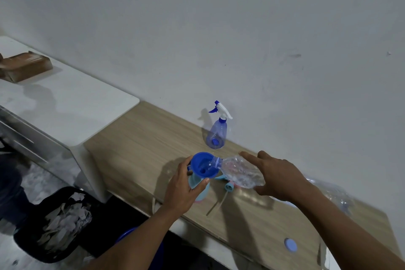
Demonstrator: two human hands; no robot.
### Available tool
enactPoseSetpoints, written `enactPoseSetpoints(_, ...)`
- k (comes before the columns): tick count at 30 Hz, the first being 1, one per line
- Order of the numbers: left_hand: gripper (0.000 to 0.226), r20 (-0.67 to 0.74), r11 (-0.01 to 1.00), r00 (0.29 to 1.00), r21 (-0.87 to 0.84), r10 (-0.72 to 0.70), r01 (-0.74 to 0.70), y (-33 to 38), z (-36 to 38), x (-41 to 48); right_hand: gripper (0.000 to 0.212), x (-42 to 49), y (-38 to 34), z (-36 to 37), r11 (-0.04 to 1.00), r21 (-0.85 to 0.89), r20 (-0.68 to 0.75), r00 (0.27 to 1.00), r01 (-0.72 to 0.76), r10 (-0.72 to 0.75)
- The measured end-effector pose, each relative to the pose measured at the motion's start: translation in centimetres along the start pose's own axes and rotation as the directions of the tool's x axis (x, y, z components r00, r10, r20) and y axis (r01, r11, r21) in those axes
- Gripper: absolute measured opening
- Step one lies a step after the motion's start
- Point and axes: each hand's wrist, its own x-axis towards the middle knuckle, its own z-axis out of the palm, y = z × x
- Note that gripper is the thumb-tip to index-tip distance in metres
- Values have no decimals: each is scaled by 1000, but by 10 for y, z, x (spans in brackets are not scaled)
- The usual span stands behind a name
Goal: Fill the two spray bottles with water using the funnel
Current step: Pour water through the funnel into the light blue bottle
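Observation:
A blue funnel (202, 165) sits in the neck of a pale blue spray bottle (197, 183) on the wooden table (142, 138). My left hand (184, 186) grips that bottle just under the funnel. My right hand (276, 176) holds a clear plastic water bottle (238, 171) tipped on its side, its mouth inside the funnel. The pale bottle's spray head (229, 186) with its dip tube lies on the table under the water bottle. A second spray bottle (217, 132), clear blue with a white and blue trigger head on, stands upright near the wall.
A blue bottle cap (290, 245) lies near the table's front right. Crumpled clear plastic (333, 195) sits at the right. A white cabinet (65, 103) with a brown box (26, 66) stands left. A black bin (57, 223) of scraps is on the floor.

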Motion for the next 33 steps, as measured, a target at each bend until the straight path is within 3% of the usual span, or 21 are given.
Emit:
enactPoseSetpoints(10,77,-9,1000,1000,-7,13,-13,1,1,0,96,-13,4,16,971,239,-19,1000,-12,17)
enactPoseSetpoints(13,78,-19,1000,1000,-22,9,-10,0,2,0,90,-21,4,25,905,426,-67,997,-10,42)
enactPoseSetpoints(16,77,-18,1000,1000,-25,9,-10,0,1,1,98,-27,11,42,793,609,-154,981,-2,121)
enactPoseSetpoints(19,74,-9,999,1000,-37,20,-20,-3,1,1,104,-37,23,64,662,749,-241,927,-10,286)
enactPoseSetpoints(24,73,-3,997,1000,-73,24,-24,-10,4,3,98,-64,40,85,507,861,-294,772,-42,563)
enactPoseSetpoints(33,75,22,998,999,-35,45,-44,-11,2,5,100,-89,36,111,335,942,-259,612,-11,747)
